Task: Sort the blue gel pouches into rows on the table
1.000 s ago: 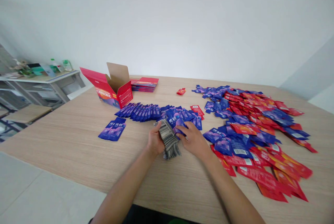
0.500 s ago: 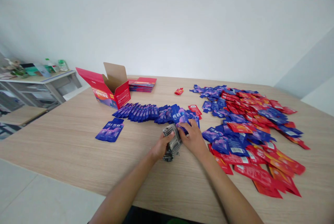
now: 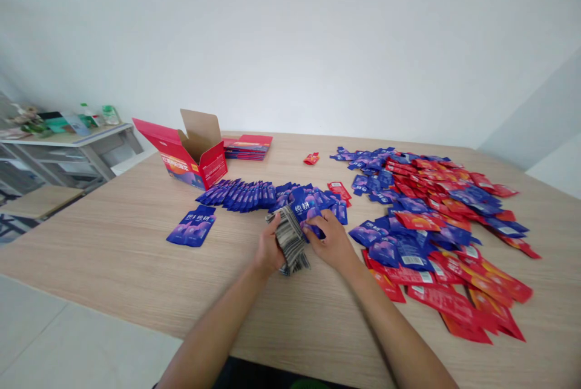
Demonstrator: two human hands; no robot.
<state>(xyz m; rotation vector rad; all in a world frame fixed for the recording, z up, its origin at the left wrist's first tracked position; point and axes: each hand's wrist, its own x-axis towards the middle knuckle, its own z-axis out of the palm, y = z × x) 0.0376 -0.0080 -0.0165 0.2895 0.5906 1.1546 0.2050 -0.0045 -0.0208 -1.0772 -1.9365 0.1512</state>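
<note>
Cloth [image 3: 291, 239] — striped, bunched — gripped in our left hand [image 3: 269, 250]. Our right hand [image 3: 333, 242] pinches a blue pouch [image 3: 301, 200] beside it, in front of a row of blue pouches [image 3: 242, 195]. We note an open red box [image 3: 213, 165] by the row's left end, mixed heap [image 3: 431, 195] rightward.
</note>
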